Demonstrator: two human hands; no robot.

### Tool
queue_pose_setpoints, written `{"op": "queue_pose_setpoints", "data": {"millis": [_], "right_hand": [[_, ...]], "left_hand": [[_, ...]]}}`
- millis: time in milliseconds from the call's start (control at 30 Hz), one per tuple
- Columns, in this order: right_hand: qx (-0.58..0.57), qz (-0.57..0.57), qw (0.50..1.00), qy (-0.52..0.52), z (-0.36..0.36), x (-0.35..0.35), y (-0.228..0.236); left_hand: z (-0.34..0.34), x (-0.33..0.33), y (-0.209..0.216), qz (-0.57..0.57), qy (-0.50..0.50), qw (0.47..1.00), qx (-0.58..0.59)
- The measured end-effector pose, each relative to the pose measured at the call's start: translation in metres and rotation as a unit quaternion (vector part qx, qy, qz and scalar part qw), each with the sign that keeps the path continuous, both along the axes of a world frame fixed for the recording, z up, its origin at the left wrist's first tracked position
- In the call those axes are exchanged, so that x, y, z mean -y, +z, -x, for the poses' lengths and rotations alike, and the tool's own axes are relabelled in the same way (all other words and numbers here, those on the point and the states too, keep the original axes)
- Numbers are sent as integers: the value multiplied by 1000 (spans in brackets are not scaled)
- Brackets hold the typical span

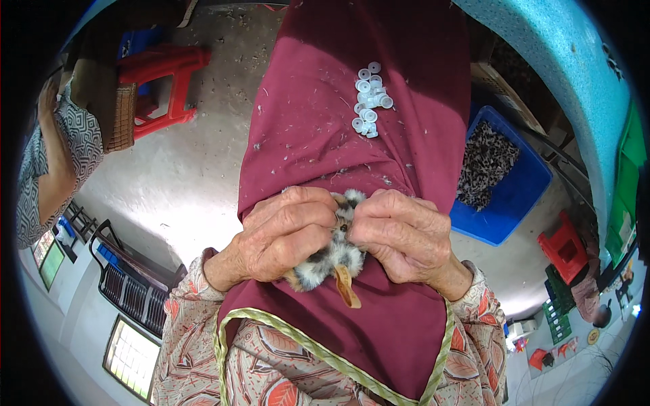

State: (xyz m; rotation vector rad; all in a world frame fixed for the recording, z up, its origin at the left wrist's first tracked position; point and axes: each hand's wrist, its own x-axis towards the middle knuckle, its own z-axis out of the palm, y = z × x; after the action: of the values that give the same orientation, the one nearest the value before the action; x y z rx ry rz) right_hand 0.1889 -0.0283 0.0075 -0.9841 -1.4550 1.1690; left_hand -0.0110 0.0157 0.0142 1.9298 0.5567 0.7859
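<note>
Over my lap, a small spotted plush piece in white, black and tan fur is held between my two hands. My left hand grips its left side with curled fingers. From the other side my right hand pinches it, the fingers bunched close to the left ones. A small dark round spot shows in the fur between the hands. A flat tan flap hangs from the lower end. Much of the plush is covered by my fingers. Beyond it, several white plastic washers lie on the maroon cloth over my lap.
To the right stands a blue crate holding black-and-white fur pieces. A red stool is at the far left, another red stool at the right. A person in patterned clothing is at the left edge. Blue wall curves along the right.
</note>
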Motion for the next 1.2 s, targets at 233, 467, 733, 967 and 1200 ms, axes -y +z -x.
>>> {"op": "queue_pose_setpoints", "data": {"millis": [233,467,733,967,1200], "right_hand": [[-23,75,997,7,2,1,7],[-42,19,998,40,3,-4,-3],[-140,158,976,54,2,9,0],[-98,133,986,28,2,10,7],[-88,138,985,63,1,13,12]], "left_hand": [[1,-3,12,-105,11,992,-64],[8,2,15,-80,6,995,-59],[-7,11,3,89,57,994,33],[-8,22,-1,388,96,908,128],[-6,16,-10,245,108,951,154]]}}
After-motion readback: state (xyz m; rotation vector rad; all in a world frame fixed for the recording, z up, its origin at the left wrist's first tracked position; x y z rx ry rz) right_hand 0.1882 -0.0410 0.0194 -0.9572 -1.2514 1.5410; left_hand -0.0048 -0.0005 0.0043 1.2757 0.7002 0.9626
